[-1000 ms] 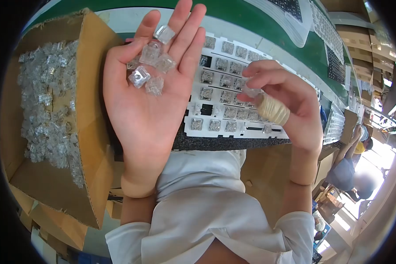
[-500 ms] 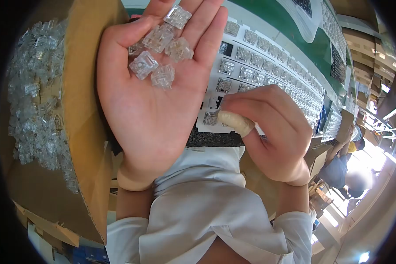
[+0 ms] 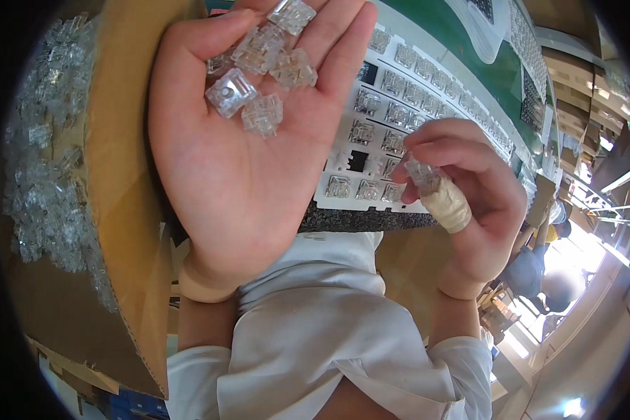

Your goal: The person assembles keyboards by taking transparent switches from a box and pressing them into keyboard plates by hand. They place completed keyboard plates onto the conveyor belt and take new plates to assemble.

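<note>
Palm up, my left hand (image 3: 238, 161) bears several clear plastic switches (image 3: 262, 115) on its palm and fingers, with the fingers stretched out. My right hand (image 3: 472, 189), its thumb wrapped in pale tape (image 3: 446, 207), pinches one clear switch (image 3: 421, 171) between thumb and fingers. This hand is over the near edge of a white keyboard plate (image 3: 334, 164), whose rows hold clear switches. Dark openings show in the plate, one (image 3: 358, 161) in its lower left part and another (image 3: 367, 73) near the upper left.
A cardboard box (image 3: 129, 175) with many loose clear switches (image 3: 56, 154) stands at the left. Black foam (image 3: 364, 220) lies under the plate on a green surface (image 3: 437, 28). Another person (image 3: 525, 269) is far off at the right.
My right hand went left and down to the plate's lower left, then moved back right with a switch in its pinch. The plate and box shifted in view; my left hand stays open.
</note>
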The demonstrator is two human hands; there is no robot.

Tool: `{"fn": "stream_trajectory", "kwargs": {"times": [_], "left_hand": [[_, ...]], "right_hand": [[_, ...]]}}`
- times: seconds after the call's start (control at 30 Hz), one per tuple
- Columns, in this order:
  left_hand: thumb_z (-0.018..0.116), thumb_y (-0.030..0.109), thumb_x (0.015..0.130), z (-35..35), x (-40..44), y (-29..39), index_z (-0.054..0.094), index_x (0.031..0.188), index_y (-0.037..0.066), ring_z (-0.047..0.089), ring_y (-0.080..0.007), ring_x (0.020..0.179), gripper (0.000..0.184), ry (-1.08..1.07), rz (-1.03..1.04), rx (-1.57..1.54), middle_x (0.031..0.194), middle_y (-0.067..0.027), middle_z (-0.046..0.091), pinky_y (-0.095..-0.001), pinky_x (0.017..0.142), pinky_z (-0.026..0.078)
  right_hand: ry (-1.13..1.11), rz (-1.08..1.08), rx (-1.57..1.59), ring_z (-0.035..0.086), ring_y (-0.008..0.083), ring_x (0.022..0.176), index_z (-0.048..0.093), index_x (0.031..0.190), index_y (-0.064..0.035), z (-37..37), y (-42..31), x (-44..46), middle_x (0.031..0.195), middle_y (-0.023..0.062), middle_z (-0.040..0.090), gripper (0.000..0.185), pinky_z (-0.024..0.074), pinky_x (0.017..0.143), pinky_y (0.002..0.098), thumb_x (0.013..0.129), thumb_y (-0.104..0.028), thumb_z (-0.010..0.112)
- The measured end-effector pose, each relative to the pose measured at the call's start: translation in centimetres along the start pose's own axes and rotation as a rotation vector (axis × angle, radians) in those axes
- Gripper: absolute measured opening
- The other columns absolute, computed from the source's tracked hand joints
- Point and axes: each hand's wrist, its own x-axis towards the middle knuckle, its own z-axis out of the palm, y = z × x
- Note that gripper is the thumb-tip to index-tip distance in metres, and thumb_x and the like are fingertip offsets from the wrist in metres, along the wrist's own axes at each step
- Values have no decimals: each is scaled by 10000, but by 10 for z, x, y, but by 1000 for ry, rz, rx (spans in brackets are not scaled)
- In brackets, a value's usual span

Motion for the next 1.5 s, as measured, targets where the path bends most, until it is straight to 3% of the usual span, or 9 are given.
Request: {"fn": "stream_trajectory", "kwargs": {"times": [0.27, 0.4, 0.53, 0.6, 0.9, 1.17, 1.27, 1.4, 1.5], "left_hand": [[392, 53, 852, -1, 0, -1, 430, 1124, -24, 182, -305, 1313, 285, 3, 1, 7, 1378, -180, 279, -450, 1091, 183], [392, 58, 854, -1, 0, 0, 434, 1123, -22, 196, -298, 1307, 284, 1, 2, 0, 1372, -175, 290, -444, 1088, 190], [393, 64, 856, -1, 0, 1, 438, 1122, -20, 210, -292, 1301, 282, 0, 0, -1, 1366, -170, 301, -438, 1084, 197], [393, 66, 857, 0, 0, 0, 440, 1121, -19, 217, -288, 1298, 282, -3, 0, -3, 1364, -167, 306, -435, 1082, 201], [394, 78, 861, 0, 1, -2, 448, 1119, -14, 249, -273, 1284, 279, 10, 3, 0, 1351, -155, 331, -422, 1075, 216], [395, 89, 865, -1, 2, -2, 456, 1116, -10, 277, -260, 1273, 277, 24, 6, 10, 1339, -144, 353, -411, 1068, 230], [396, 93, 866, 2, 3, -2, 459, 1115, -8, 287, -255, 1268, 277, 41, 0, 32, 1335, -140, 361, -406, 1065, 235], [396, 99, 868, 0, 10, -9, 463, 1114, -6, 301, -248, 1262, 276, 74, 22, 59, 1330, -134, 372, -400, 1062, 242], [396, 103, 869, 4, 12, -16, 465, 1113, -5, 312, -243, 1258, 275, 100, 45, 80, 1325, -130, 380, -396, 1059, 247]], "right_hand": [[-59, 130, 227, 592, 216, 713, 566, 936, 30, -11, 6, 4, 948, 200, 546, 290, 482, 558, 263, 747, -141, 705], [-133, 24, 293, 577, 220, 696, 568, 935, 27, -14, 16, 7, 937, 191, 539, 283, 486, 570, 288, 747, -134, 706], [-131, 265, 279, 571, 232, 706, 586, 894, 33, -15, -3, 10, 938, 180, 535, 240, 493, 618, 315, 742, -112, 702], [-113, 127, 253, 575, 228, 732, 596, 872, 40, -10, 7, 9, 932, 169, 538, 233, 495, 634, 310, 735, -111, 708], [-150, -321, -820, 557, 207, 711, 645, 806, -17, 7, -4, 11, 793, 63, 606, 144, 460, 612, 286, 683, -77, 690], [-309, -446, -1107, 547, 229, 690, 616, 745, -26, 16, -18, 14, 754, 66, 581, 205, 455, 582, 317, 540, -26, 603], [-472, -419, -1216, 530, 247, 724, 553, 712, -28, 21, -30, 28, 737, 68, 527, 178, 436, 581, 341, 541, 16, 577], [-574, -360, -1080, 497, 270, 776, 473, 724, -30, -4, -19, 65, 737, 77, 452, 225, 397, 601, 380, 557, 16, 616], [-652, -297, -1005, 506, 266, 745, 503, 752, -26, -18, -21, 72, 740, 75, 479, 214, 406, 606, 368, 606, -26, 660]]}}
